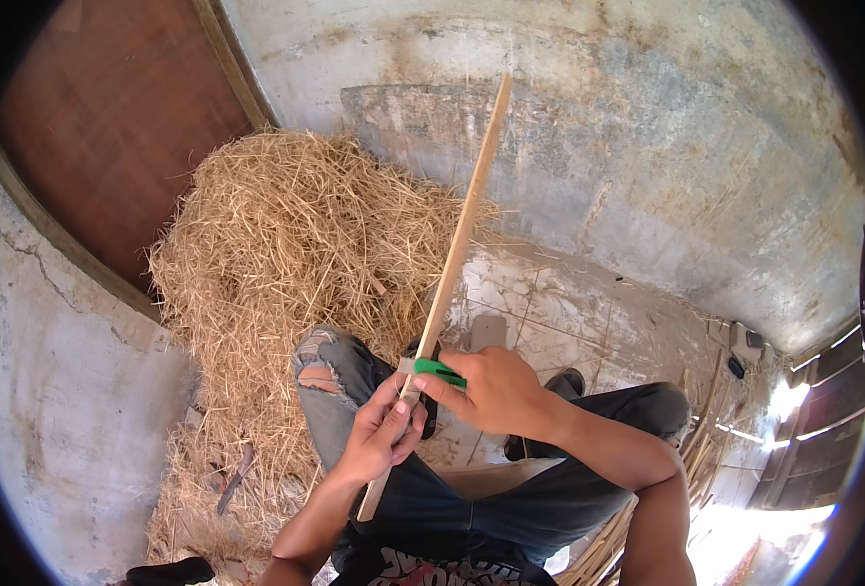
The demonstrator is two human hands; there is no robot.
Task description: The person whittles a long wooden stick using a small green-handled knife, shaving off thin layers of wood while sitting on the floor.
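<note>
A long pale wooden strip slants up and away from my lap, its near end lying across my left thigh. My left hand is closed around it near its lower part, with the thumb along the top. In my right hand is a green utility knife. Its light-coloured front end lies against the strip, just beyond my left fingertips. Whether the blade is biting into the wood cannot be made out. Something dark, partly hidden, sits behind the strip by my left knee.
A big heap of straw fills the left, against a brown door panel and a worn wall. A knife-like tool lies on the straw. Several thin sticks lie at my right. Dirty tiles cover the floor ahead.
</note>
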